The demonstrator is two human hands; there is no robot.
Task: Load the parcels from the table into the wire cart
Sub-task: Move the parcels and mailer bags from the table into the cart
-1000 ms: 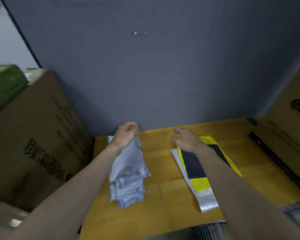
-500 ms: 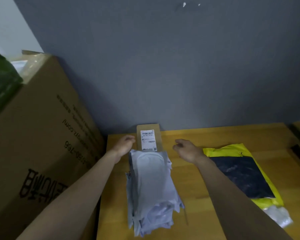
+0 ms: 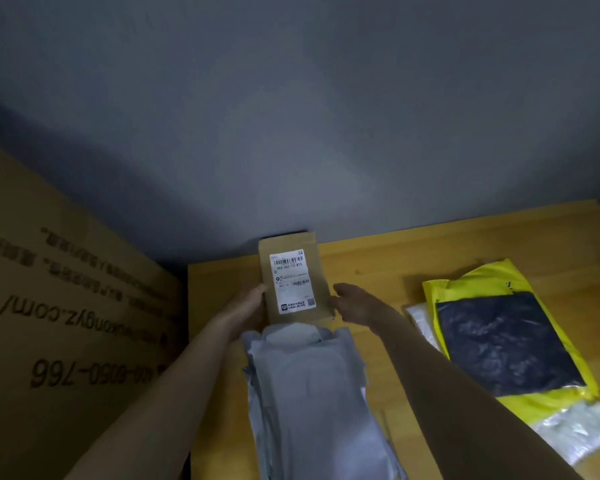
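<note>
Nearest lies a pile of soft grey plastic mail bags, flat on the yellow wooden surface. To the right of it, apart from it, lies a yellow plastic bag with a dark square on it. A clear plastic packet peeks out from under its left edge.

Just past the grey pile, the two hands meet at a small flat brown cardboard parcel with a white label. The left hand holds the parcel's left edge, fingers curled on it. The right hand is loose and its fingertips touch the right edge. So the left grip is closed on the parcel and the right grip is open.

This looks like the pick-up step. The right hand should likely close on its edge too, so the parcel lifts flat and does not slip. It should go up first, clear of the grey pile.

The wire cart does not show, so what is in it cannot be told. On the left stands a big brown cardboard box with printed words; its inside does not show either.
</note>
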